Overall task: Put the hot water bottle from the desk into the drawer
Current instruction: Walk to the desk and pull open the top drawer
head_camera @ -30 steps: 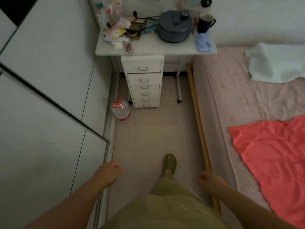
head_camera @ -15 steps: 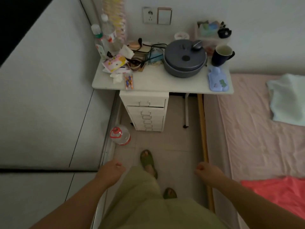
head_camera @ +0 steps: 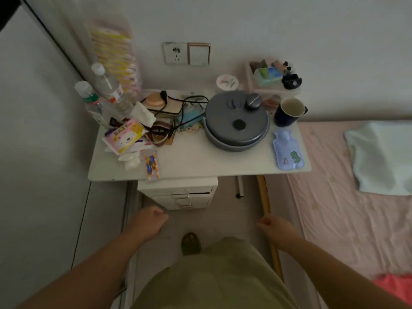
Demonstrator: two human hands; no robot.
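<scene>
A small light-blue hot water bottle [head_camera: 288,150] with a green dinosaur print lies flat at the right end of the white desk [head_camera: 200,161], beside a grey lidded pot [head_camera: 236,121]. Under the desk stands a white drawer unit [head_camera: 178,192]; its top drawers are shut or nearly so. My left hand [head_camera: 147,224] hangs in a loose fist in front of the drawers, holding nothing. My right hand [head_camera: 276,228] is also curled into a loose fist, empty, low and in front of the desk's right end.
Clutter fills the desk's left half: plastic bottles [head_camera: 104,90], a tissue pack [head_camera: 123,136], cables, a snack packet [head_camera: 151,163]. A dark mug [head_camera: 288,111] stands behind the bottle. A bed [head_camera: 347,197] lies to the right, a wardrobe wall [head_camera: 40,152] to the left.
I have walked closer to the desk; it now fills the middle of the view. Both hands stay curled and empty at my sides.
</scene>
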